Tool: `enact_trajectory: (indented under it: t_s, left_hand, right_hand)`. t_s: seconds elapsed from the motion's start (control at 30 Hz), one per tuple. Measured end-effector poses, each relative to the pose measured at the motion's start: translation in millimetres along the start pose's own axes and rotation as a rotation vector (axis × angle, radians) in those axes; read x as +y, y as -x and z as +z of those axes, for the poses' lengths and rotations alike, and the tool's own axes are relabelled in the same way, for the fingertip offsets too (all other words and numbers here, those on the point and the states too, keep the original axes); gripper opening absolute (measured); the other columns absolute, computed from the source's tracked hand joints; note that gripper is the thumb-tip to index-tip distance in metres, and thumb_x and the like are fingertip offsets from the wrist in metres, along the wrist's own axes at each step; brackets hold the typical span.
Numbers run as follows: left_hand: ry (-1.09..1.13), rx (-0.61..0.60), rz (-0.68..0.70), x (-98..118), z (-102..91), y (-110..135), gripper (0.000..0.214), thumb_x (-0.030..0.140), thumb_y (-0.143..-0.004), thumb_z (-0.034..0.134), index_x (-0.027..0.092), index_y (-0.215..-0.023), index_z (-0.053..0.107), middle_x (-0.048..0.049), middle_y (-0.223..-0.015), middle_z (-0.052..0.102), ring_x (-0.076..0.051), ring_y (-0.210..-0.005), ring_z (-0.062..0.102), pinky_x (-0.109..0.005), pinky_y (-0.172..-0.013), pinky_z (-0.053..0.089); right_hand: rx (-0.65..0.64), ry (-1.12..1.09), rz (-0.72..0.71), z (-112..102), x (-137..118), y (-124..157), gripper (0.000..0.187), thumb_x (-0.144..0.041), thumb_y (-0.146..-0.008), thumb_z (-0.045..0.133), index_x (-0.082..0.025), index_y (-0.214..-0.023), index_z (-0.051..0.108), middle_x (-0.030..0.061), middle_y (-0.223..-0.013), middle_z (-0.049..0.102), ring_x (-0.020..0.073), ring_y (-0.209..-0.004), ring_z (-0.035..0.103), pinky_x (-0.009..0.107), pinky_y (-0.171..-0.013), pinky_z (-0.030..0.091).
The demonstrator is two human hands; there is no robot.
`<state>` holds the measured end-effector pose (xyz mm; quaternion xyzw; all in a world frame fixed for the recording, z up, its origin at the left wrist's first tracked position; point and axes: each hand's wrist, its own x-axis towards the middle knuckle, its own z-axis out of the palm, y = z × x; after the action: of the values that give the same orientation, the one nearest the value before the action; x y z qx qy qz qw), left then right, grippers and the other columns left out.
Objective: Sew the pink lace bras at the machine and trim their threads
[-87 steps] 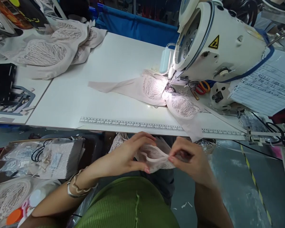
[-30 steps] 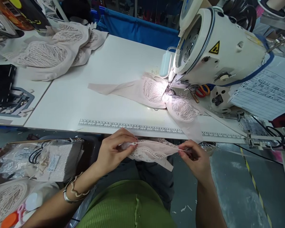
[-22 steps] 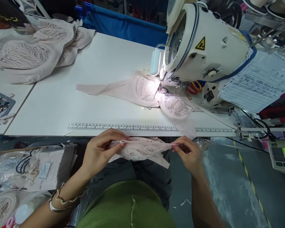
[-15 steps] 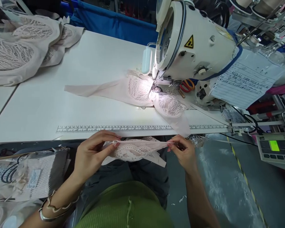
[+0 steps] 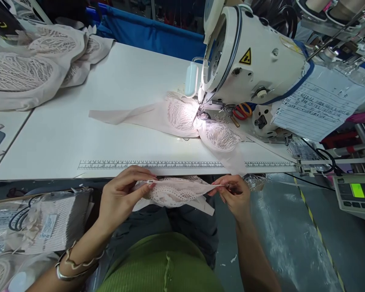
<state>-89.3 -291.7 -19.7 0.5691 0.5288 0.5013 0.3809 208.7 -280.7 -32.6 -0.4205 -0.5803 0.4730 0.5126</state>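
A pale pink lace bra piece (image 5: 173, 191) is stretched between my two hands, just below the table's front edge and above my lap. My left hand (image 5: 124, 190) pinches its left end between thumb and fingers. At its right tip, my right hand (image 5: 231, 192) is closed on the narrow end of the fabric. Another pale lace bra (image 5: 182, 115) lies on the white table, its middle under the needle area of the sewing machine (image 5: 249, 52), lit by a bright lamp.
A printed ruler (image 5: 158, 164) runs along the table's front edge. More lace bra pieces (image 5: 21, 73) are heaped at the left. Red-handled scissors (image 5: 242, 110) lie by the machine. Bagged packets (image 5: 48, 223) sit low on the left; a control box (image 5: 357, 192) stands right.
The view has shifted slightly, so the table and machine appear a little further right. My right fingers have changed their hold at the fabric's tip; my left hand keeps its pinch.
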Motion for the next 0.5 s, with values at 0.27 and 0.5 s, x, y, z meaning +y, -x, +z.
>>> enact_trajectory:
  t_s: [0.27, 0.5]
  left_hand:
    - [0.003, 0.003, -0.058, 1.2, -4.0, 0.8, 0.007, 0.025, -0.086, 0.072, 0.03, -0.083, 0.077, -0.003, -0.091, 0.071, -0.023, -0.089, 0.064, -0.035, -0.077, 0.055]
    - [-0.003, 0.003, -0.043, 0.1, -5.1, 1.1, 0.006, 0.027, -0.086, 0.073, 0.031, -0.084, 0.077, -0.0031, -0.09, 0.071, -0.023, -0.088, 0.064, -0.034, -0.072, 0.055]
  right_hand:
    - [-0.019, 0.026, -0.081, -3.7, 1.4, -1.3, 0.006, -0.019, -0.091, 0.069, -0.024, -0.089, 0.066, 0.0033, -0.086, 0.076, 0.0173, -0.057, 0.074, 0.019, -0.034, 0.042]
    - [-0.027, 0.035, 0.046, -6.4, 6.3, 0.3, 0.003, -0.023, -0.089, 0.072, -0.023, -0.087, 0.069, 0.0062, -0.092, 0.077, 0.0181, -0.061, 0.074, 0.021, -0.034, 0.044]
